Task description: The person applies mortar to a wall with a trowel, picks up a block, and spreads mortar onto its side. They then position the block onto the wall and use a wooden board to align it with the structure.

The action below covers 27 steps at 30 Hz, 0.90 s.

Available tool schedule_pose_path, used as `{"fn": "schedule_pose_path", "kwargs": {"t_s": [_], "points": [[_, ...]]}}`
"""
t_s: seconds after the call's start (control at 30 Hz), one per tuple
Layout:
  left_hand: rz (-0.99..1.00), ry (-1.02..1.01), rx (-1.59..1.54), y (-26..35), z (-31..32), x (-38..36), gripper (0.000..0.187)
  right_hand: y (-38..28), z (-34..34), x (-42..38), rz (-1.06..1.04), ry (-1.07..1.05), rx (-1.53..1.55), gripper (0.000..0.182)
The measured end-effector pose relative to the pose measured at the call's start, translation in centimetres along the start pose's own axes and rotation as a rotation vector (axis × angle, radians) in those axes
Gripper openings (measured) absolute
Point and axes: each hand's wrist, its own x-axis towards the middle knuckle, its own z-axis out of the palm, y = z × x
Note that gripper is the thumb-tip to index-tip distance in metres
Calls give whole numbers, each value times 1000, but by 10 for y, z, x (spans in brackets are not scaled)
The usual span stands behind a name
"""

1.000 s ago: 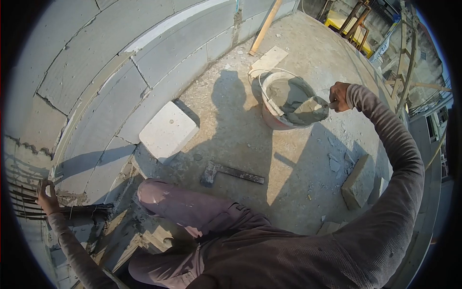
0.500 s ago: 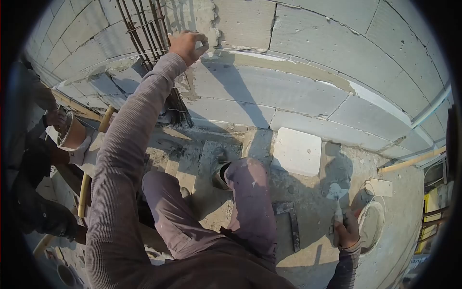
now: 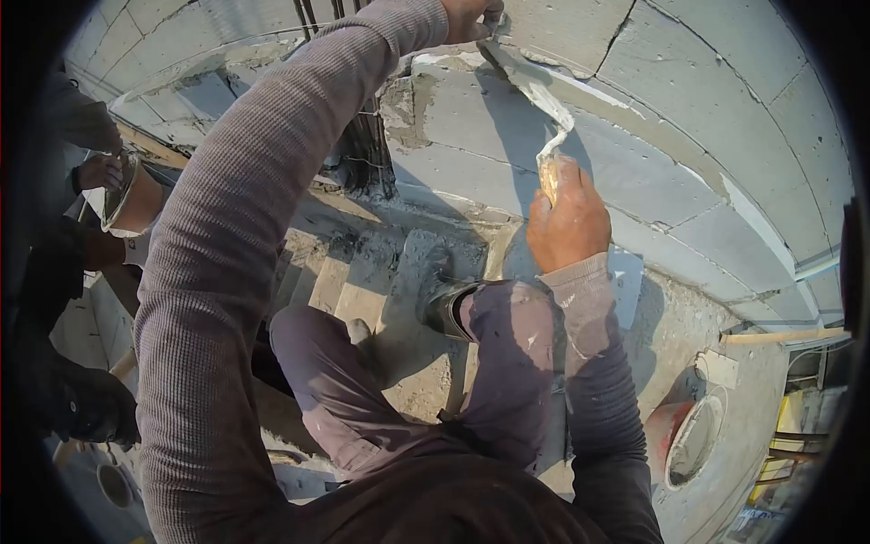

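Observation:
My right hand grips a trowel by its wooden handle. The mortar-smeared blade reaches up to the top edge of the lower course of pale blocks. My left hand is at the upper edge of view, close to the blade's tip and the wall. Its fingers are curled, and I cannot make out what is between them. A strip of mortar lies along the ledge beside the blade.
Rebar rods rise left of the wall. A red bucket of mortar stands at the right. Behind my right forearm is a white block. At the left, another person's hand is at a bucket.
My right hand has brought the trowel up from beside the mortar bucket to the wall ledge. My left hand has moved right and up along the wall. The view has shifted.

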Motion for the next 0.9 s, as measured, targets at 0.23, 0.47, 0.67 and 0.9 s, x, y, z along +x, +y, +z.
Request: {"fn": "schedule_pose_path", "kwargs": {"t_s": [0.23, 0.47, 0.67, 0.9], "points": [[16, 8, -4, -16, 8, -11, 13, -57, 52, 12, 49, -85, -160, 41], [2, 6, 4, -30, 17, -28, 13, -99, 88, 7, -73, -169, -140, 38], [11, 21, 32, -26, 6, -18, 12, -76, 94, -24, -87, -116, 4, 42], [63, 44, 41, -9, -1, 5, 12, -57, 44, -54, -85, -96, 150, 46]]}}
